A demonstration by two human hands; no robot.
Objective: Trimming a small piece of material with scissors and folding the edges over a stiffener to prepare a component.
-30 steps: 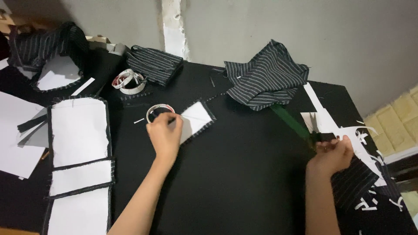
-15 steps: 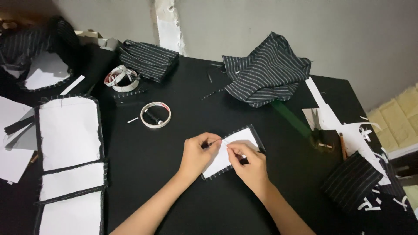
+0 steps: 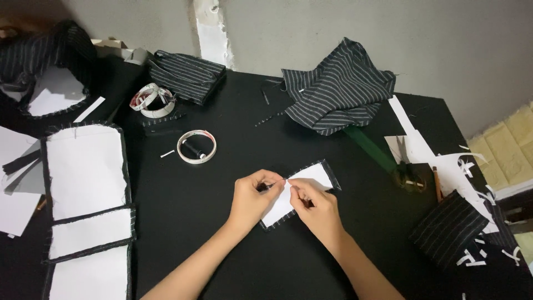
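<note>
A small white rectangle backed with black striped fabric (image 3: 311, 179) lies on the black table (image 3: 233, 250). My left hand (image 3: 251, 200) pinches its left edge with thumb and fingers. My right hand (image 3: 315, 210) rests on the piece and pinches the same spot, fingertips meeting near the top edge. What the fingertips grip there is too small to tell.
A tape ring with a dark thread spool inside (image 3: 196, 147) lies up left. White panels edged in striped fabric (image 3: 86, 172) lie at left. A heap of striped cloth (image 3: 338, 94) sits at the back. A green ruler (image 3: 371, 147), scissors (image 3: 410, 176) and paper scraps (image 3: 472, 166) are at right.
My left hand brought the white piece from beside the tape ring to the table's middle. My right hand left the right side and joined it on the piece.
</note>
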